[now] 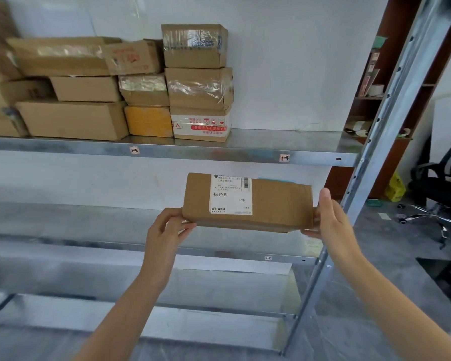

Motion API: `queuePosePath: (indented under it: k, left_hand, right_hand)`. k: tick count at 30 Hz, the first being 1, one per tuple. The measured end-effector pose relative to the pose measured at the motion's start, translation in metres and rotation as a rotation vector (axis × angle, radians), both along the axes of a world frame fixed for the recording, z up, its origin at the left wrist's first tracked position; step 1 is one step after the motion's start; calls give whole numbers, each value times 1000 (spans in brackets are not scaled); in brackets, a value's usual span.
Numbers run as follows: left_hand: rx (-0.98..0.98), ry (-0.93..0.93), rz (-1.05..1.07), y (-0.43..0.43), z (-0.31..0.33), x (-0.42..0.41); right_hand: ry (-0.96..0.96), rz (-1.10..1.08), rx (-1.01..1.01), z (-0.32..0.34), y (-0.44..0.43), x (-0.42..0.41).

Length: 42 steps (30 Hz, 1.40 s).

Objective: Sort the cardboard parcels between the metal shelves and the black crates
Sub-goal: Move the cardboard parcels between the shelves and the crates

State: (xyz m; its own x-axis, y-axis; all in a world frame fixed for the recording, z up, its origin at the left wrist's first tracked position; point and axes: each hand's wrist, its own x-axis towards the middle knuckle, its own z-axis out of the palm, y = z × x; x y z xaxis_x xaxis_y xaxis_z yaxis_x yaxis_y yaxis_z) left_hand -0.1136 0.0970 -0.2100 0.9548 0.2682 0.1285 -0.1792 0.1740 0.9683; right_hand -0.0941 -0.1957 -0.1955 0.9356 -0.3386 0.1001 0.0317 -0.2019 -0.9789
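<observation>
A flat brown cardboard parcel [274, 204] with a white shipping label is held in the air, just below the upper metal shelf [271, 145] and in front of the middle shelf [89, 222]. My left hand [166, 227] grips its lower left corner. My right hand [328, 217] presses against its right end. On the upper shelf's left half stand several stacked cardboard parcels [198, 82], some wrapped in clear tape, one yellow [149, 121]. No black crates are in view.
The shelf's slanted metal upright [370, 152] rises just right of my right hand. Lower shelves [167, 319] sit below. Behind it stand a brown wooden bookcase [375, 87], a black office chair [443, 183] and a yellow bag on the grey floor.
</observation>
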Motion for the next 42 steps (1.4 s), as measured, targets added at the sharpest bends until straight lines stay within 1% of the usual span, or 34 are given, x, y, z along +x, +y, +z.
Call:
queuePosePath:
  k: [3,8,13,16,18,21,23,27,31,35,38,42]
  left_hand:
    - [15,-5,0,3,-14,-9]
    - [71,18,47,10,-42,-21]
    - [22,103,107,22,-54,-22]
    - [-34,220,127,27,-51,-21]
    - [-70,269,97,32,-51,-22]
    - [-32,303,88,40,-54,-24]
    - [-2,311,135,46,-56,-27]
    - [-44,264,193,63,-60,-32]
    - [-34,246,226,87,-64,-33]
    - [-57,223,280,139,-67,-28]
    - [-40,207,335,183,-71,-31]
    - [-50,216,451,260,-73,-47]
  right_hand:
    - [47,-5,35,-6,4,0]
    - [129,47,136,-27,9,2]
    - [110,170,222,-46,15,1]
    - [129,228,268,-54,21,3]
    - [142,281,292,-58,24,4]
    - [150,363,321,-62,32,7]
    - [150,412,339,-61,38,9]
    - [170,499,298,-60,59,17]
    - [249,567,240,-60,96,28]
    - [320,676,212,-53,148,41]
    - [340,739,207,-51,197,53]
    - [384,815,199,-52,294,68]
